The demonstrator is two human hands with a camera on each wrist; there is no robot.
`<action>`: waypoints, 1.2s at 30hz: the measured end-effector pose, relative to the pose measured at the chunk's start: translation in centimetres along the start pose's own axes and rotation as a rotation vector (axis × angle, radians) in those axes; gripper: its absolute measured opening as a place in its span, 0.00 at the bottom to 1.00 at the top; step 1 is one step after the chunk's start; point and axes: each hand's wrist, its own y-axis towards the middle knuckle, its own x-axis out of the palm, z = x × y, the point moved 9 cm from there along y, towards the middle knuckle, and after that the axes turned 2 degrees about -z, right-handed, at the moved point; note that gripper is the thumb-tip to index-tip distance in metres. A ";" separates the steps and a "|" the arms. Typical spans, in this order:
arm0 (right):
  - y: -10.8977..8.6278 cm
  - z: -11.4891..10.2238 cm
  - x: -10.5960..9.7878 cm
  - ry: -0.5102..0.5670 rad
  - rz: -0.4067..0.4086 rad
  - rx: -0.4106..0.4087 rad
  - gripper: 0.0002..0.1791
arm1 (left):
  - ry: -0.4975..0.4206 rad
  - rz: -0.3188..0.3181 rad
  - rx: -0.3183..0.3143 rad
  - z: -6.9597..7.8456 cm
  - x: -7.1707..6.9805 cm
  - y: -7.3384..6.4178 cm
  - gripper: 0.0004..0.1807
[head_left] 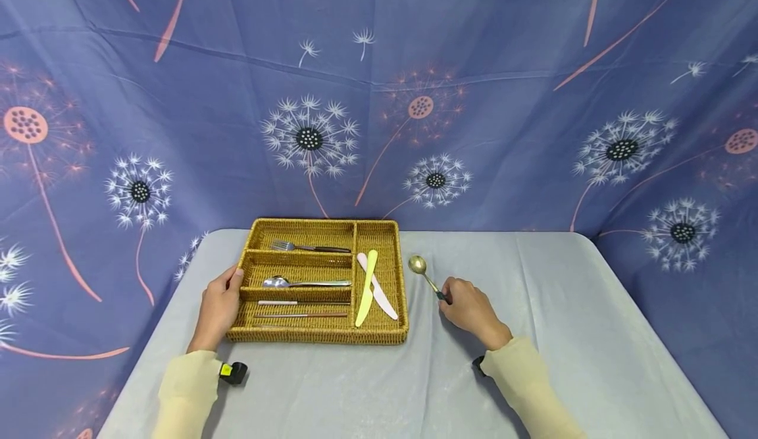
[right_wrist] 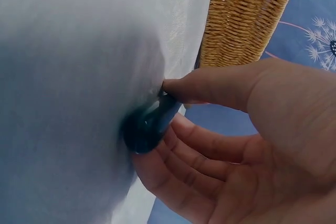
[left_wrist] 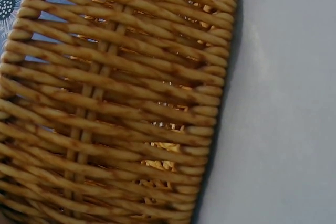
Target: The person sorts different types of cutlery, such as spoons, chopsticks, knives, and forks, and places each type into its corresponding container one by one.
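A wicker cutlery tray (head_left: 320,335) stands on the table, its woven side (left_wrist: 121,98) filling much of the left wrist view. My left hand (head_left: 218,309) grips its left wall, thumb at the rim. Right of the tray, my right hand (head_left: 470,309) pinches a gold spoon (head_left: 417,265) by the end of its dark green handle (right_wrist: 149,124). The spoon's bowl points away, toward the back left. In the right wrist view, thumb and fingers close around the handle end, low over the cloth.
Tray compartments hold a fork (head_left: 304,247), a silver spoon (head_left: 304,283), chopsticks (head_left: 302,315), and a yellow knife (head_left: 367,287) crossing a pink knife (head_left: 381,294). A pale cloth (head_left: 592,334) covers the table. Blue dandelion-patterned fabric (head_left: 503,129) hangs behind and at both sides.
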 end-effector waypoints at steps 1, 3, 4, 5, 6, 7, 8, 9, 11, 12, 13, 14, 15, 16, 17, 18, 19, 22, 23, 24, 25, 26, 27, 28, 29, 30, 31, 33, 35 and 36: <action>0.0 -0.1 0.0 -0.001 0.004 -0.007 0.06 | 0.001 0.001 -0.001 0.0 0.0 0.0 0.37; 0.0 0.0 -0.1 0.001 0.007 -0.007 0.06 | 0.001 0.001 -0.004 0.0 0.0 0.0 0.37; 0.0 0.1 -0.1 0.000 0.009 -0.008 0.06 | -0.001 0.000 -0.007 0.0 0.0 0.0 0.37; 0.0 0.2 -0.2 -0.001 0.011 -0.008 0.05 | -0.003 0.000 -0.009 0.0 0.0 0.0 0.37; -0.1 0.3 -0.2 -0.002 0.012 -0.006 0.05 | -0.004 -0.001 -0.011 0.0 0.0 0.0 0.37; -0.2 0.4 -0.2 -0.003 0.011 -0.003 0.05 | -0.006 -0.003 -0.013 0.0 0.0 0.0 0.37; -0.4 0.6 -0.3 -0.003 0.009 0.005 0.05 | -0.008 -0.004 -0.014 0.0 0.1 0.0 0.37; -0.5 0.7 -0.3 -0.007 0.007 0.007 0.05 | -0.009 -0.004 -0.014 0.0 0.1 0.0 0.37; -0.9 1.0 -0.4 -0.012 0.003 0.012 0.05 | -0.009 -0.001 -0.012 0.0 0.1 -0.1 0.37; -1.1 1.1 -0.5 -0.013 0.001 0.014 0.05 | -0.009 0.000 -0.012 0.0 0.1 -0.1 0.37; -1.3 1.2 -0.5 -0.013 -0.002 0.016 0.05 | -0.009 0.001 -0.011 0.0 0.1 -0.1 0.37; -1.5 1.3 -0.6 -0.013 -0.004 0.020 0.05 | -0.009 0.003 -0.011 0.0 0.1 -0.1 0.37; -1.8 1.4 -0.7 -0.013 -0.008 0.026 0.05 | -0.010 0.002 -0.012 0.0 0.1 -0.1 0.37; -2.1 1.5 -0.8 -0.014 -0.012 0.033 0.05 | -0.011 0.001 -0.015 0.0 0.1 -0.1 0.37; -2.3 1.6 -0.9 -0.015 -0.015 0.038 0.06 | -0.012 0.001 -0.016 0.0 0.1 -0.1 0.37; -2.6 1.7 -1.0 -0.017 -0.017 0.043 0.05 | -0.011 0.001 -0.018 0.0 0.1 -0.1 0.37; -2.8 1.7 -1.1 -0.020 -0.020 0.046 0.05 | -0.011 0.001 -0.020 -0.1 0.1 -0.1 0.37; -3.5 1.9 -1.5 -0.035 -0.023 0.050 0.05 | -0.006 0.005 -0.024 -0.2 0.0 0.0 0.36; -3.7 2.0 -1.6 -0.037 -0.023 0.054 0.06 | -0.005 0.006 -0.024 -0.2 0.0 0.0 0.36; -3.9 2.1 -1.7 -0.041 -0.023 0.060 0.06 | -0.003 0.008 -0.024 -0.2 0.0 0.0 0.36; -4.1 2.2 -1.9 -0.042 -0.023 0.065 0.06 | -0.002 0.009 -0.024 -0.3 -0.1 0.0 0.36; -4.3 2.3 -2.0 -0.045 -0.022 0.071 0.06 | -0.001 0.009 -0.023 -0.3 -0.1 0.0 0.37; -4.5 2.5 -2.1 -0.046 -0.023 0.082 0.06 | -0.001 0.009 -0.020 -0.3 -0.1 0.0 0.37; -4.7 2.7 -2.2 -0.050 -0.023 0.088 0.06 | 0.000 0.010 -0.018 -0.3 -0.1 0.0 0.37; -4.8 2.8 -2.4 -0.053 -0.022 0.091 0.06 | -0.002 0.010 -0.018 -0.3 -0.1 0.0 0.37; -5.0 2.9 -2.5 -0.055 -0.021 0.093 0.06 | -0.003 0.011 -0.018 -0.3 -0.1 0.0 0.37; -5.1 3.0 -2.7 -0.058 -0.021 0.094 0.06 | -0.004 0.010 -0.018 -0.3 0.0 0.0 0.37; -5.3 3.0 -3.1 -0.064 -0.019 0.095 0.07 | -0.006 0.008 -0.017 -0.3 0.0 0.0 0.37; -5.4 2.9 -3.4 -0.066 -0.017 0.092 0.08 | -0.007 0.004 -0.017 -0.2 0.0 -0.1 0.37; -5.4 2.8 -3.6 -0.066 -0.017 0.087 0.08 | -0.006 0.004 -0.014 -0.1 0.0 -0.1 0.37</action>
